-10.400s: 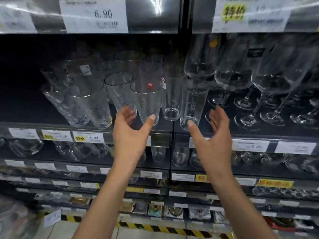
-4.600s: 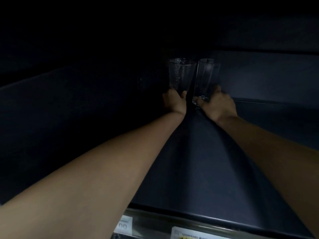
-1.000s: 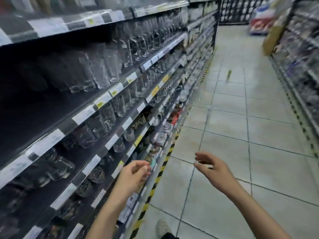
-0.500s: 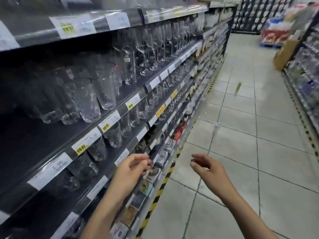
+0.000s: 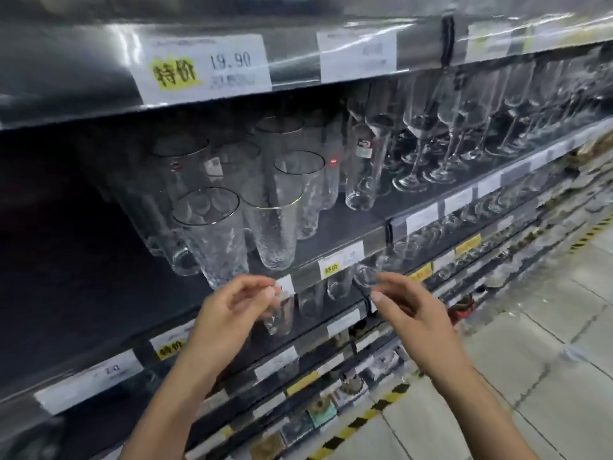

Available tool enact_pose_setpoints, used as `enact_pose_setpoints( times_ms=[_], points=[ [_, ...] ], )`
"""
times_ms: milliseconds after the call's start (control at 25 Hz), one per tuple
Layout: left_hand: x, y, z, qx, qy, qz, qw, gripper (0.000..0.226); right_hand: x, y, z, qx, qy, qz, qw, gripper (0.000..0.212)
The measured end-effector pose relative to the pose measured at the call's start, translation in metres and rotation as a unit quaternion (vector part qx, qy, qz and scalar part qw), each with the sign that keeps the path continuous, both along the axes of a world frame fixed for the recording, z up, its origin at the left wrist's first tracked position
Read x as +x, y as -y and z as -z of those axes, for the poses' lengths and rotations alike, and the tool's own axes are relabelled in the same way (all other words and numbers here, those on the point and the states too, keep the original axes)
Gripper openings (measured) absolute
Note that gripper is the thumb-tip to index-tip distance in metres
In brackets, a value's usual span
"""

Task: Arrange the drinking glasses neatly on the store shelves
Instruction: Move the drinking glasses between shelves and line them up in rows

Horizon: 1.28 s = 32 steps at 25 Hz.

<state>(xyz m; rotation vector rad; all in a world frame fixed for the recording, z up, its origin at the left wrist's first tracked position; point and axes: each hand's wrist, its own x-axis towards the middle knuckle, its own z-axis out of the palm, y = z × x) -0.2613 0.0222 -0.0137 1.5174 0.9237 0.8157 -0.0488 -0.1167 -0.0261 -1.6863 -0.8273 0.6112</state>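
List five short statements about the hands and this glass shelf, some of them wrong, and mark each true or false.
1. The left hand and the right hand both hold nothing. True.
2. The wine glasses stand to the left of the tumblers. False: they stand to the right of them, on the same shelf.
3. The price tag on the upper shelf edge reads 19.90. True.
4. The tumblers lie on their sides. False: they stand upright, mouths up.
5. A yellow and black stripe runs along the floor at the foot of the shelves. True.
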Motion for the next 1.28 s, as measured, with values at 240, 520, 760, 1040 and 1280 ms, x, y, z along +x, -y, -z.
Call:
enact_pose_setpoints(
  times_ms=[240, 520, 760, 1040, 1280],
  points=[
    [0.006, 0.015, -0.011, -0.002, -0.008, -0.245, 0.969, 0.01, 0.05, -0.087, -0.029, 0.02, 0.039, -0.222, 0.974, 0.027],
    [0.026, 0.026, -0.029, 0.049, -0.021, -0.495, 0.867, 0.024, 0.02, -0.119, -0.034, 0.031, 0.175, -0.304, 0.936, 0.067],
    [0.035, -0.001, -0.019, 0.07, -0.029, -0.392, 0.917, 0.089, -0.005, -0.136, -0.03, 0.007, 0.208, -0.294, 0.933, 0.088],
    [0.028, -0.01, -0.017, 0.081, -0.07, -0.39, 0.915, 0.081, -0.014, -0.141, -0.026, 0.025, 0.215, -0.259, 0.941, 0.085],
    [0.03, 0.002, -0.014, 0.123, 0.002, -0.393, 0.911, 0.066, -0.011, -0.131, -0.022, 0.101, 0.137, -0.265, 0.949, 0.076]
  ],
)
